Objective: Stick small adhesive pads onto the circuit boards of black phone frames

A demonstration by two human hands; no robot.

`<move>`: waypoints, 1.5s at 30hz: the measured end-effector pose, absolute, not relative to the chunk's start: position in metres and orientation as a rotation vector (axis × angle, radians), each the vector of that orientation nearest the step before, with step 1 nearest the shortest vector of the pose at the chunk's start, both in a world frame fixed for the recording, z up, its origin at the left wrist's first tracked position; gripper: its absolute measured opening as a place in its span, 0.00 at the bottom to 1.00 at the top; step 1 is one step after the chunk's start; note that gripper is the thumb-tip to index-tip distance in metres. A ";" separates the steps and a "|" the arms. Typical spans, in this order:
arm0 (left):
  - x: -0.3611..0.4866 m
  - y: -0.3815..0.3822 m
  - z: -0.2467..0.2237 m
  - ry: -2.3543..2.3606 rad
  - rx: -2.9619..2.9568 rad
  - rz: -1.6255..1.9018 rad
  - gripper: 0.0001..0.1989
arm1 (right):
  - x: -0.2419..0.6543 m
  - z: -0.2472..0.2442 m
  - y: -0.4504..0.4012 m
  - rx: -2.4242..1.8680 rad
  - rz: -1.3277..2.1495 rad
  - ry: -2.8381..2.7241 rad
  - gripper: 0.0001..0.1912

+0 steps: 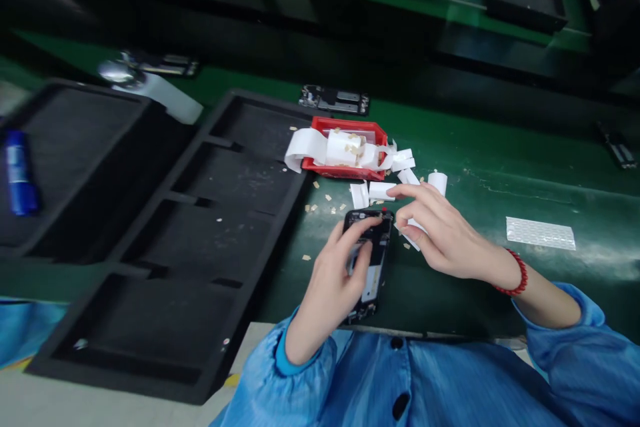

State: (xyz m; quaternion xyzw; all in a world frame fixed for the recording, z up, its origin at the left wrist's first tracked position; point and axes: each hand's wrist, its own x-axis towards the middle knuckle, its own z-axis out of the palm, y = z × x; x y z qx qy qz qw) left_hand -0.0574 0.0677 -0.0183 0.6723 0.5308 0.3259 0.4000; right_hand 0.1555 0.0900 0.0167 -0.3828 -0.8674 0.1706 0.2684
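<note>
A dark phone frame (373, 280) lies on the green bench top, close to its front edge. Over its left side is my left hand (335, 280), its thumb and index finger apart and touching the frame near its upper part. Just right of the phone's top end hovers my right hand (445, 233), index finger stretched out, thumb and another finger bent close together; whether something small is between them cannot be made out. White paper pieces (381, 191) lie beyond the phone, beside a red bin (345, 172) filled with white strips.
A black compartment tray (200, 260) stands at left, another with a blue marker (21, 173) farther left. Phone parts (334, 100) and a white bottle (165, 95) are behind. A sticker sheet (540, 233) lies right; small tan bits are scattered around.
</note>
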 end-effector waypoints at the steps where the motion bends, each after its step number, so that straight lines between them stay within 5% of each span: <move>1: -0.059 0.063 -0.014 1.311 1.763 0.813 0.17 | 0.150 0.018 0.093 -1.002 0.433 -2.354 0.08; 5: -0.060 0.048 -0.008 1.256 1.865 0.842 0.22 | 0.135 0.024 0.102 -0.896 0.424 -2.330 0.09; 17: -0.050 0.044 -0.004 1.111 1.650 1.021 0.33 | 0.126 0.022 0.098 -1.068 1.139 -1.647 0.06; 22: -0.049 0.043 -0.005 1.116 1.437 0.998 0.28 | 0.124 0.025 0.096 -1.016 1.099 -1.644 0.07; 26: -0.038 0.052 -0.011 1.093 0.771 1.067 0.38 | 0.119 0.033 0.083 -0.908 0.809 -1.727 0.06; 32: -0.028 0.070 -0.012 0.844 0.224 0.904 0.06 | 0.108 0.021 0.077 -0.936 0.734 -1.844 0.07; 38: -0.027 0.063 0.005 0.580 0.060 0.822 0.22 | 0.114 0.016 0.084 -1.089 0.704 -1.783 0.08; 45: -0.019 0.041 0.012 0.587 0.381 0.997 0.28 | 0.129 0.047 0.082 -1.027 1.049 -1.853 0.09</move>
